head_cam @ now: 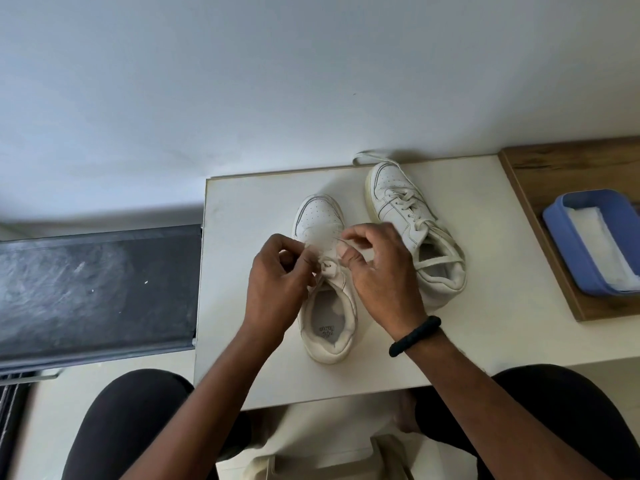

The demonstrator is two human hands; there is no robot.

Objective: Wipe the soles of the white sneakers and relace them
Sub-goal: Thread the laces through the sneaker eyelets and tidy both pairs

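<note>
One lace (328, 264), insole print (326, 330) unreadable

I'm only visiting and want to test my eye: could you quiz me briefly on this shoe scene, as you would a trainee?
1. True or false: the left hand and right hand both pinch the lace of the near sneaker.
2. The far sneaker is: A laced; B lying on its side; C upside down.
3. Which wrist wears the black band?
Key: 1 true; 2 A; 3 right.
</note>
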